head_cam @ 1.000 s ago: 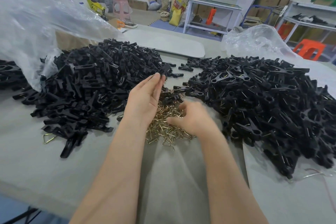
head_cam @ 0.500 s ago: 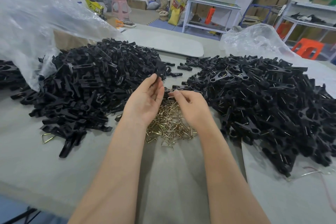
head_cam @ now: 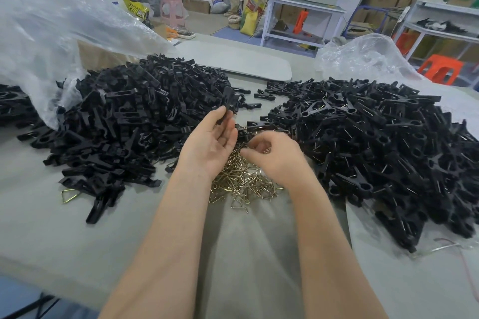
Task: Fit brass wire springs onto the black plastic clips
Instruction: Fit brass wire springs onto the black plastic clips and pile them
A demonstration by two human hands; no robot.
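Left hand (head_cam: 212, 145) pinches a black clip (head_cam: 228, 103); right hand (head_cam: 276, 156) curls over brass springs (head_cam: 243, 185), hold unclear; clip piles (head_cam: 124, 122) flank both.

A tall heap of black clips (head_cam: 124, 132) walls the left of the brass spring pile (head_cam: 243, 185), a wider clip heap (head_cam: 388, 153) its right. Its near side is open table (head_cam: 246, 267); beyond it runs a narrow gap dotted with loose clips (head_cam: 260, 96)

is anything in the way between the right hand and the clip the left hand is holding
Nothing visible does. The left hand pinches a black clip at its fingertips. The right hand, fingers curled and blurred, is close beside it over the brass springs, with only open air between.
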